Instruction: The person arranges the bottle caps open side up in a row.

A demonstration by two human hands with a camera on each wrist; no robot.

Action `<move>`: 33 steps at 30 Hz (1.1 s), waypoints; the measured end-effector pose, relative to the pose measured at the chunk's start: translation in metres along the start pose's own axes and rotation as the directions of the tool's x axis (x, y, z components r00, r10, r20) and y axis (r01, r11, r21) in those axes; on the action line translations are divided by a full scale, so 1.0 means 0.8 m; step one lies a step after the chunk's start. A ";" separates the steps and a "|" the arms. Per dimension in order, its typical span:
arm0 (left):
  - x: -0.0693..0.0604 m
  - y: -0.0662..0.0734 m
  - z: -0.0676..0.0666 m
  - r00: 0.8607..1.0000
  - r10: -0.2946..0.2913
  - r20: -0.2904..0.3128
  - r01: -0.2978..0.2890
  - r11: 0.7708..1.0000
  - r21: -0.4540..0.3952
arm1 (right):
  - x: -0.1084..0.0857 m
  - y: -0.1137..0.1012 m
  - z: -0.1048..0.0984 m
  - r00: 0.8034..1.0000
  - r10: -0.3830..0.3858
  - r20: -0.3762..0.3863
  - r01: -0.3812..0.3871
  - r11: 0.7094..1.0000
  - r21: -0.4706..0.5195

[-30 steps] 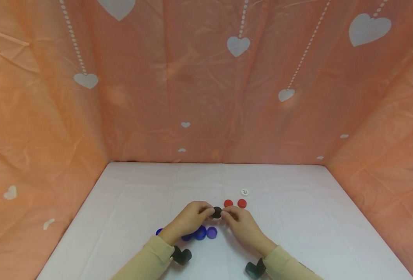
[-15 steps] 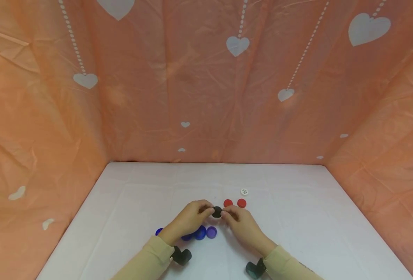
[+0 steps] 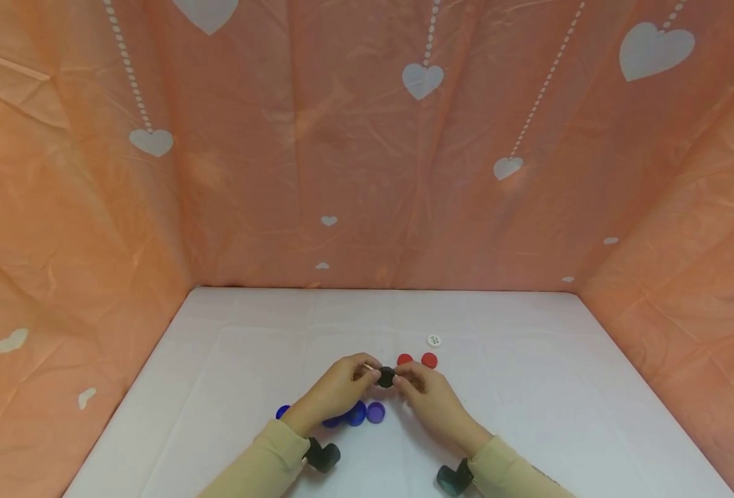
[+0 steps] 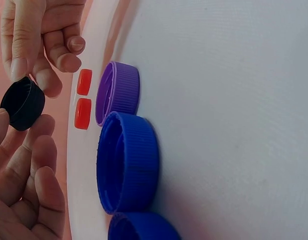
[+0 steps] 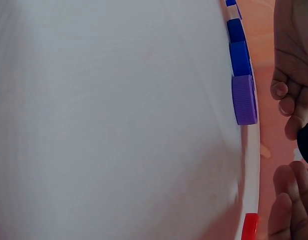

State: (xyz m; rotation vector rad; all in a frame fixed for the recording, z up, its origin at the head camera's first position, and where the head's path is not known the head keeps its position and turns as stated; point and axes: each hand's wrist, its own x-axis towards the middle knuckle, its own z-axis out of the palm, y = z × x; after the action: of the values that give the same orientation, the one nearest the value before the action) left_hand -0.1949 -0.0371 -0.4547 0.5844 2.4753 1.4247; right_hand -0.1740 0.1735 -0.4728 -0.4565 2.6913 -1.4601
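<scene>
A black cap (image 3: 386, 377) is held between both hands above the white table. My left hand (image 3: 337, 389) pinches its left edge, and my right hand (image 3: 430, 401) pinches the opposite edge. In the left wrist view the black cap (image 4: 24, 103) is ribbed and tilted, gripped by thumbs and fingertips of both hands. Only part of the black cap (image 5: 306, 142) shows at the right edge of the right wrist view. Just below the hands lie a purple cap (image 3: 375, 413) and a blue cap (image 3: 356, 413), side by side; more blue caps are partly hidden by the left forearm.
Two red caps (image 3: 429, 360) lie beyond the right hand, one partly covered by it. Farther back is a white button-like disc (image 3: 434, 341). Orange cloth (image 3: 367, 173) with pale hearts surrounds the white table (image 3: 528, 360). Each wrist carries a dark device.
</scene>
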 end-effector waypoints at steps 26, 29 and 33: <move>0.000 -0.005 0.002 0.998 -0.001 0.055 0.002 1.000 -0.020 | 0.000 0.003 0.001 0.998 0.019 0.062 -0.020 0.999 0.027; -0.001 -0.003 0.004 0.998 -0.007 0.066 0.010 0.999 -0.046 | 0.000 0.004 0.000 0.998 0.017 0.060 -0.019 1.000 0.023; -0.001 -0.002 0.007 0.997 -0.011 0.072 0.015 0.999 -0.051 | -0.001 0.006 -0.001 0.998 0.021 0.059 -0.022 1.000 0.013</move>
State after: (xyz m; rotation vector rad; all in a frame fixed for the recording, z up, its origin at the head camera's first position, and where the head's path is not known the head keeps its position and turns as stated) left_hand -0.1927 -0.0338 -0.4586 0.5972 2.3755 1.4330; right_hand -0.1747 0.1766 -0.4766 -0.4604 2.6310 -1.4350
